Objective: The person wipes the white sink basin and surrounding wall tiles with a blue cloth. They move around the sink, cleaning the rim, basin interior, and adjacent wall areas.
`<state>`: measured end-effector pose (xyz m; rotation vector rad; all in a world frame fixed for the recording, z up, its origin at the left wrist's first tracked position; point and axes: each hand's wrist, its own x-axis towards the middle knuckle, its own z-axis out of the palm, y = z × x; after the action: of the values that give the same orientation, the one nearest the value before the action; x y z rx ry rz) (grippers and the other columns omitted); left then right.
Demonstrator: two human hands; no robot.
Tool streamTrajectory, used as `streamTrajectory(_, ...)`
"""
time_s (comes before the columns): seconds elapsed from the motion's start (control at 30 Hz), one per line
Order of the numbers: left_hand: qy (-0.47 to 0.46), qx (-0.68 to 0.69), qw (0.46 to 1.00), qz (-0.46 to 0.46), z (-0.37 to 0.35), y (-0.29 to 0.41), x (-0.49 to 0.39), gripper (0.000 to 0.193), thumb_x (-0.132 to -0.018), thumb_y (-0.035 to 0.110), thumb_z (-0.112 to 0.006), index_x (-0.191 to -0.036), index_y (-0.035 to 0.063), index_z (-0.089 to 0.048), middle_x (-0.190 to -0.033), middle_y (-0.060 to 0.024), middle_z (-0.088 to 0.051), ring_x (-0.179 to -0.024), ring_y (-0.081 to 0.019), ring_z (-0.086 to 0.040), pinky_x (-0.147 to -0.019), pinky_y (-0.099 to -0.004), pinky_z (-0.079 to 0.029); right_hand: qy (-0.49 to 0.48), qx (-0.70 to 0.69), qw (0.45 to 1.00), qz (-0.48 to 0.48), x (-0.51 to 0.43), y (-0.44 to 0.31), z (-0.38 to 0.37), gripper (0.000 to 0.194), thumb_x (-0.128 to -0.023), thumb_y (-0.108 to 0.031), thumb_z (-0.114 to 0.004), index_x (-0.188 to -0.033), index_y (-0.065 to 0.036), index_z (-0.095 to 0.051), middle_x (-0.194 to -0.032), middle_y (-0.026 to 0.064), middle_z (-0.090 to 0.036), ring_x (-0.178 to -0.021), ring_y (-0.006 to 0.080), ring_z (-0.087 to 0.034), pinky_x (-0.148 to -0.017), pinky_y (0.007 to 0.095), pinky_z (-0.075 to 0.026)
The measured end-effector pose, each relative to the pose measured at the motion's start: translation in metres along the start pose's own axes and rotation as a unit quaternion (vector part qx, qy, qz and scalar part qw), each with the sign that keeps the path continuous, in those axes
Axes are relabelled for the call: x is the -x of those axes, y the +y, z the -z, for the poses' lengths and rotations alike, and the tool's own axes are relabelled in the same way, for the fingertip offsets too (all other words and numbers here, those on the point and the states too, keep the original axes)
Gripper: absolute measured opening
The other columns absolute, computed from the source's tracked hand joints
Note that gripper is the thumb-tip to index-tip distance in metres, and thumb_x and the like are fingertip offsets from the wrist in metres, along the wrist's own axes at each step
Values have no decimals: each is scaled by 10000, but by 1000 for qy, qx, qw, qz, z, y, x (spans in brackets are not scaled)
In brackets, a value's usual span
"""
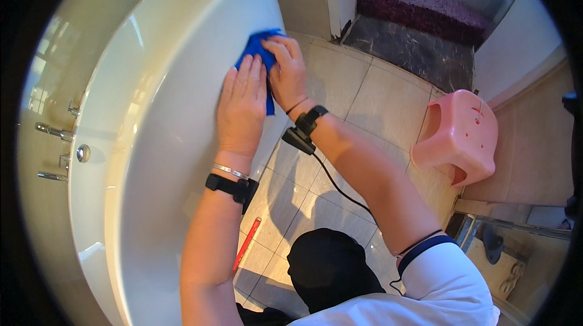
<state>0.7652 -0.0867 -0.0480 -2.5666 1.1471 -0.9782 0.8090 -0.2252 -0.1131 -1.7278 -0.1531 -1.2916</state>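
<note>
A blue cloth [256,44] lies against the outer side of a white bathtub [191,84], close to its far end. My left hand [243,103] rests flat on the cloth's lower left part, fingers together and pointing up the picture. My right hand [288,68] is at the cloth's right edge, with bent fingers gripping it. The two hands are side by side, and a strip of cloth hangs down between them. Each wrist wears a black strap device, and a cable runs from the right one.
Chrome taps [54,131] are on the tub's far left side. A pink plastic stool [469,139] stands on the tiled floor at right. A red stick-like object [246,245] lies on the floor beside the tub. A dark stone threshold [401,50] crosses the doorway at top right.
</note>
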Motion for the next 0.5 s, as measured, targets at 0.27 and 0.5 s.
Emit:
streamTrajectory(0.27,-39,17,999,-9,4,13,42,431,-960,54,-607,-1384,7,-664,-1538,-104,-594,-1478,-273,-509,-1237,-465,-409,-136,-16,970,-202,57,-14,18,406,-848,113,-591,-1204,-54,-692,-1182,174,-662,-1074,384,-661,-923,426,-556)
streamTrajectory(0.5,105,-8,993,53,66,-29,1,418,-931,57,-633,-1338,-15,-692,-1472,-112,-637,-1441,-278,-544,-1194,-448,-451,14,-68,997,33,-38,-67,-13,447,-847,104,-564,-1218,-71,-740,-1172,174,-666,-1081,369,-652,-961,418,-542)
